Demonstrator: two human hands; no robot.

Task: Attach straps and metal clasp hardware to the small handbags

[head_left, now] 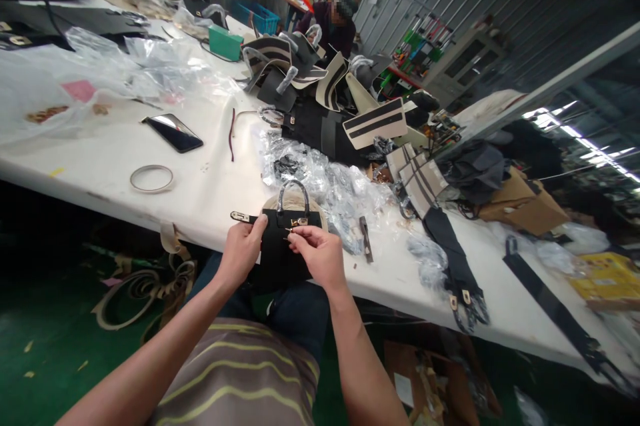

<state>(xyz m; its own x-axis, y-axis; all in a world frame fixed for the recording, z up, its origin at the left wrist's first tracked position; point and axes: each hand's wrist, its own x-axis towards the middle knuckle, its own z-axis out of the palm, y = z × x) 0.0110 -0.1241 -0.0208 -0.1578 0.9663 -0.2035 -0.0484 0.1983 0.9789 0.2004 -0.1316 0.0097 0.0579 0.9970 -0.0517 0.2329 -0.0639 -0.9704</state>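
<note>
A small black handbag panel point(280, 253) with a wrapped handle point(293, 186) leans over the table's front edge, its lower part at my lap. My left hand point(244, 246) grips its left side, thumb on top, and a black strap with a gold metal end point(243, 217) sticks out past that hand. On the front, a gold clasp point(299, 221) sits below the handle. My right hand point(316, 249) is closed in a pinch just under the clasp, around a tiny gold-coloured piece too small to identify. Behind the handle lies a pale round roll point(315, 209).
Clear plastic wrapping point(345, 186) and a pile of black and cream bag panels point(320, 126) lie beyond. A phone point(175, 131) and a tape ring point(151, 178) are at left. Black straps point(453, 259) lie at right. Another person point(330, 26) sits across the table.
</note>
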